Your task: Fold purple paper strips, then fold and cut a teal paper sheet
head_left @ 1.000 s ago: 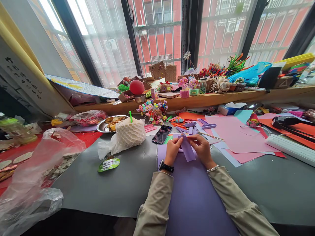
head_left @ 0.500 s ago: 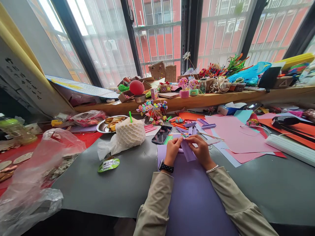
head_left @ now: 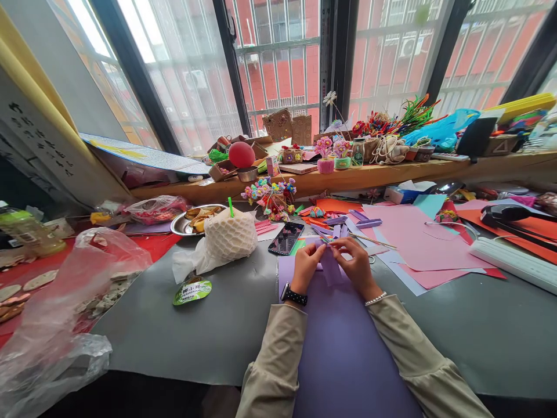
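Large purple sheet point(head_left: 348, 354) reaching in from near edge of table point(head_left: 195, 337). Over it, left hand point(head_left: 306, 268) and right hand point(head_left: 355, 266) close together, thumb and fingertips of each pinching far end of purple paper strip point(head_left: 332, 271), free end toward near edge. Beyond, black phone point(head_left: 286, 238); toward far edge, loose purple strips point(head_left: 369, 223), pink sheet point(head_left: 418, 249) right of them.

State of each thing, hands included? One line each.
Purple rectangular paper strip, held near far end
Left hand, pinching strip
Right hand, pinching strip
Large purple paper sheet, lying flat
Black rectangular smartphone, lying screen up
White foam-netted bundle, green straw inserted
Shiny round metal dish, loaded
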`<state>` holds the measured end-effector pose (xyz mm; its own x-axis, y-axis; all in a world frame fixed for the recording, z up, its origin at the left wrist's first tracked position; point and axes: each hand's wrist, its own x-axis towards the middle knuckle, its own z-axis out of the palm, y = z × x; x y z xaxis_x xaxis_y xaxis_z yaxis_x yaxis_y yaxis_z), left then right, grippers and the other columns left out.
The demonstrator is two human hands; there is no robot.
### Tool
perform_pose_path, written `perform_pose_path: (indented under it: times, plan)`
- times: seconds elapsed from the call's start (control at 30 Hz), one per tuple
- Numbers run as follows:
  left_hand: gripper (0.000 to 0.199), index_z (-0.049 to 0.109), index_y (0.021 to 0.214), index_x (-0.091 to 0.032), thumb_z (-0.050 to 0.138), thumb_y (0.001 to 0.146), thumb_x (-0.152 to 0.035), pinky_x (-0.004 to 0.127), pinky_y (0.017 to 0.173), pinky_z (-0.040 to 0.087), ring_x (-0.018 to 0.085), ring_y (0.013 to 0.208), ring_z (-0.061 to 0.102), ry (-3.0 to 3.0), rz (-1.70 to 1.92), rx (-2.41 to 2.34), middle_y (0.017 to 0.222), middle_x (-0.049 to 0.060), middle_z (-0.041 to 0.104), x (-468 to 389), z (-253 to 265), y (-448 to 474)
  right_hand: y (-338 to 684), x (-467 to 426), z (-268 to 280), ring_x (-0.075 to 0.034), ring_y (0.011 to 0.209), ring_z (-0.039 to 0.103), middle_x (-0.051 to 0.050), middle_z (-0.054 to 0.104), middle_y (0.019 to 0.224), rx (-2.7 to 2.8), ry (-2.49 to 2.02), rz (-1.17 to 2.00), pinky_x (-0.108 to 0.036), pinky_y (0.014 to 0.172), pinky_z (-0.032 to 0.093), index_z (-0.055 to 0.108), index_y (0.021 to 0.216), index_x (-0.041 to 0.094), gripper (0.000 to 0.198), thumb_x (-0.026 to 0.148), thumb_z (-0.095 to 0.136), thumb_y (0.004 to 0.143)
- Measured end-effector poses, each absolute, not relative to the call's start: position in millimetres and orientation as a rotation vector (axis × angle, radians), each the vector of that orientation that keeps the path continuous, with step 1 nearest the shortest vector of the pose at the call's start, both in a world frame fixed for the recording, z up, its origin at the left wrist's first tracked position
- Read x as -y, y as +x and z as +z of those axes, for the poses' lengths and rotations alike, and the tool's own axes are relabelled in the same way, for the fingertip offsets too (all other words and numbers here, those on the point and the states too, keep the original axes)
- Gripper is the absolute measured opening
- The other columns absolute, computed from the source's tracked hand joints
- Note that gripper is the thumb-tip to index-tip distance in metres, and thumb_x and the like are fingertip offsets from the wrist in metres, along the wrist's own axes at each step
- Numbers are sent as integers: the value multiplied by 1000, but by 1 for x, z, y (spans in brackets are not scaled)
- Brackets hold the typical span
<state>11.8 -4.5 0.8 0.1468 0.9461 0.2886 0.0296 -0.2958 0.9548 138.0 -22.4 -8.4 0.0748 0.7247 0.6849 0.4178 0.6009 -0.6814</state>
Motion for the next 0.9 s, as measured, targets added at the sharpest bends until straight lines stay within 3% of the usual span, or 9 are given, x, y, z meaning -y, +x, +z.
perform_pose_path:
  times: [0.3, 0.9]
  plan:
    - [33, 51, 55, -12, 55, 65, -43, 20, 46, 25, 8, 50, 33, 1622, 1167, -915, 52, -2, 40, 6, 0, 13, 142, 15, -10, -18, 75, 54, -5, 58, 75, 1368, -1057, 636, -26, 58, 45, 60, 69, 16, 24, 40, 56, 67]
    - [34, 44, 53, -13, 52, 67, -42, 20, 45, 22, 7, 50, 29, 1667, 1100, -931, 51, -4, 33, 9, 3, 13, 141, 16, -11, -16, 71, 50, -2, 55, 69, 1289, -1063, 762, -25, 62, 39, 56, 66, 16, 23, 40, 57, 65]
